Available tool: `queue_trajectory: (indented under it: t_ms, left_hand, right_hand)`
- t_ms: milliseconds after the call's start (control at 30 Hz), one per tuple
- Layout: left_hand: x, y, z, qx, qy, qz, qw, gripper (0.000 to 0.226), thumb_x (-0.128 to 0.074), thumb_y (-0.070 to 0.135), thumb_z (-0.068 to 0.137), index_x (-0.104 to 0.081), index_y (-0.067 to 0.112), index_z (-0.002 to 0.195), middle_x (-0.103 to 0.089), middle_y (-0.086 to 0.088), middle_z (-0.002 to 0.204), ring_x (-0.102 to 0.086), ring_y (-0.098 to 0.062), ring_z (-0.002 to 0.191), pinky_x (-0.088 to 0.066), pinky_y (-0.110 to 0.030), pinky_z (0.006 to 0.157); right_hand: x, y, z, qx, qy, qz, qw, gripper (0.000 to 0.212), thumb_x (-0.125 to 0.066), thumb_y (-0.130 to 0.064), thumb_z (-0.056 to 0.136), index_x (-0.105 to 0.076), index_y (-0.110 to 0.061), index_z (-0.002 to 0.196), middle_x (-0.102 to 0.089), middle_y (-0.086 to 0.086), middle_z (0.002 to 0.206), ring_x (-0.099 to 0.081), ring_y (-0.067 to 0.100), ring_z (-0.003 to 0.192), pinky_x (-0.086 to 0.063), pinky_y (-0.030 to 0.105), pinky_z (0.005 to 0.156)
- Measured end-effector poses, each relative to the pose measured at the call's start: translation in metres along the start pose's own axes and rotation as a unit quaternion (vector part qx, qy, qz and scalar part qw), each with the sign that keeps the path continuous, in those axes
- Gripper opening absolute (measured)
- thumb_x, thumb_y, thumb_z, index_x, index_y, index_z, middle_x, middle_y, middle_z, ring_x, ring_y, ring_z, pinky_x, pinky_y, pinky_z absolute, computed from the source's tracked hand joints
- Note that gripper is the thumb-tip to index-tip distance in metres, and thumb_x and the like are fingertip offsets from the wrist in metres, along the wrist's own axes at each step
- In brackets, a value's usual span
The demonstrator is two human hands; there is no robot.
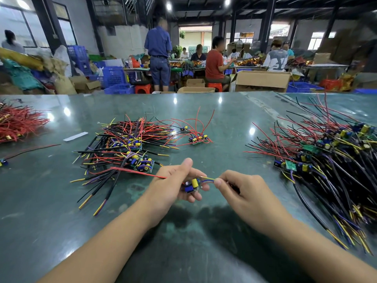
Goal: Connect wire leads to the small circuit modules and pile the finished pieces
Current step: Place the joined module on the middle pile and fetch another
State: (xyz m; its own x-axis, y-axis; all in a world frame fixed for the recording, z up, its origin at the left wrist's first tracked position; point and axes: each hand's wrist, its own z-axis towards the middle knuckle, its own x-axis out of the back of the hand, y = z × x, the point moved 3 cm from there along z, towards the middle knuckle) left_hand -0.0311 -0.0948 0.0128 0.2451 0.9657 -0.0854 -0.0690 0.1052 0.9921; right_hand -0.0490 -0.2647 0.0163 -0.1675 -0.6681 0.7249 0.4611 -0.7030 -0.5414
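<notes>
My left hand (173, 183) grips a small circuit module (192, 185) with a yellow capacitor and a blue part, just above the green table (204, 111). A red lead (140, 173) runs out of that hand to the left. My right hand (242, 190) pinches the yellow and blue wire leads (208, 180) coming off the module's right side. A pile of wired modules (130, 148) lies to the left of my hands. A larger heap of modules and black, red and yellow wires (330, 160) spreads on the right.
A few modules with red wires (196, 136) lie at centre back. A bundle of red wires (18, 123) sits at the far left, with a white strip (75, 136) beside it. Beyond the table are seated and standing people, cardboard boxes (263, 79) and blue crates (113, 76).
</notes>
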Motion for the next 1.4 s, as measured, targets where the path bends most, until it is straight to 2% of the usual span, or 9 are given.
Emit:
queue_trajectory:
  t_ms: [200, 367, 567, 700, 800, 933, 1067, 1233, 1400]
  left_hand:
    - [0.013, -0.005, 0.006, 0.058, 0.054, 0.001, 0.997, 0.077, -0.022, 0.057, 0.094, -0.074, 0.008, 0.066, -0.071, -0.021, 0.073, -0.065, -0.024, 0.050, -0.048, -0.021, 0.043]
    - [0.017, -0.006, 0.007, 0.062, 0.062, 0.093, 0.992, 0.086, -0.015, 0.074, 0.072, -0.060, 0.008, 0.040, -0.061, -0.018, 0.047, -0.053, -0.020, 0.033, -0.028, -0.017, 0.035]
    - [0.030, -0.007, 0.014, 0.051, 0.131, -0.038, 0.989, 0.086, -0.021, 0.061, 0.094, -0.059, 0.010, 0.037, -0.054, -0.010, 0.039, -0.049, -0.017, 0.032, -0.032, -0.015, 0.037]
    - [0.049, -0.001, 0.017, 0.027, 0.196, -0.209, 0.958, 0.083, -0.022, 0.057, 0.098, -0.057, 0.013, 0.037, -0.047, -0.004, 0.036, -0.039, -0.015, 0.029, -0.026, -0.011, 0.035]
    - [0.058, 0.003, 0.018, -0.006, 0.227, -0.243, 0.943, 0.083, -0.019, 0.053, 0.100, -0.057, 0.014, 0.037, -0.046, -0.003, 0.037, -0.035, -0.013, 0.029, -0.024, -0.009, 0.035]
    - [0.053, 0.006, 0.016, -0.036, 0.230, -0.230, 0.945, 0.082, -0.019, 0.054, 0.099, -0.059, 0.014, 0.040, -0.048, -0.005, 0.038, -0.040, -0.014, 0.032, -0.031, -0.013, 0.036]
    - [0.060, 0.016, 0.015, -0.086, 0.238, -0.219, 0.942, 0.082, -0.019, 0.052, 0.100, -0.062, 0.014, 0.042, -0.051, -0.005, 0.040, -0.046, -0.014, 0.035, -0.036, -0.015, 0.039]
    - [0.083, 0.027, 0.014, -0.152, 0.311, -0.138, 0.928, 0.062, -0.022, 0.044, 0.102, -0.062, 0.012, 0.068, -0.060, 0.002, 0.049, -0.051, -0.007, 0.042, -0.040, -0.013, 0.041]
    - [0.103, 0.033, 0.014, -0.202, 0.407, 0.082, 0.887, 0.030, -0.040, 0.004, 0.089, -0.059, 0.023, 0.077, -0.063, 0.007, 0.064, -0.053, -0.006, 0.055, -0.043, -0.018, 0.050]
  right_hand:
    - [0.007, 0.004, 0.003, 0.005, 0.025, -0.022, 0.999, 0.038, -0.045, -0.043, 0.093, -0.052, -0.011, 0.072, -0.041, 0.006, 0.052, -0.037, 0.026, 0.055, -0.033, 0.039, 0.052]
    - [0.031, 0.009, 0.013, 0.004, 0.056, -0.082, 0.995, 0.036, -0.051, -0.038, 0.091, -0.058, -0.007, 0.072, -0.038, -0.001, 0.048, -0.035, 0.024, 0.053, -0.035, 0.041, 0.053]
    - [0.049, 0.022, 0.012, -0.036, 0.090, -0.065, 0.993, 0.037, -0.051, -0.033, 0.093, -0.061, -0.005, 0.072, -0.041, 0.005, 0.048, -0.036, 0.020, 0.050, -0.028, 0.038, 0.054]
    - [0.068, 0.031, 0.015, -0.105, 0.234, -0.081, 0.963, 0.039, -0.044, -0.031, 0.097, -0.046, -0.013, 0.062, -0.041, 0.000, 0.050, -0.042, 0.032, 0.057, -0.027, 0.040, 0.055]
    - [0.096, 0.046, 0.014, -0.166, 0.294, -0.131, 0.932, 0.037, -0.040, -0.030, 0.098, -0.049, -0.012, 0.067, -0.057, 0.015, 0.063, -0.045, 0.035, 0.063, -0.030, 0.038, 0.059]
    - [0.119, 0.068, 0.008, -0.298, 0.165, -0.393, 0.854, 0.035, -0.043, -0.034, 0.089, -0.068, -0.010, 0.094, -0.065, 0.018, 0.103, -0.051, 0.037, 0.097, -0.039, 0.039, 0.080]
    - [0.121, 0.070, 0.001, -0.376, 0.017, -0.461, 0.804, 0.037, -0.050, -0.039, 0.082, -0.065, -0.022, 0.111, -0.048, 0.010, 0.122, -0.030, 0.035, 0.118, -0.027, 0.039, 0.095]
    - [0.099, 0.061, 0.008, -0.302, 0.050, -0.465, 0.831, 0.032, -0.052, -0.027, 0.082, -0.055, -0.025, 0.113, -0.043, 0.008, 0.122, -0.027, 0.034, 0.116, -0.028, 0.042, 0.096]
    - [0.086, 0.067, 0.009, -0.279, 0.009, -0.415, 0.866, 0.036, -0.046, -0.017, 0.089, -0.059, -0.028, 0.121, -0.052, 0.003, 0.121, -0.041, 0.029, 0.114, -0.040, 0.033, 0.078]
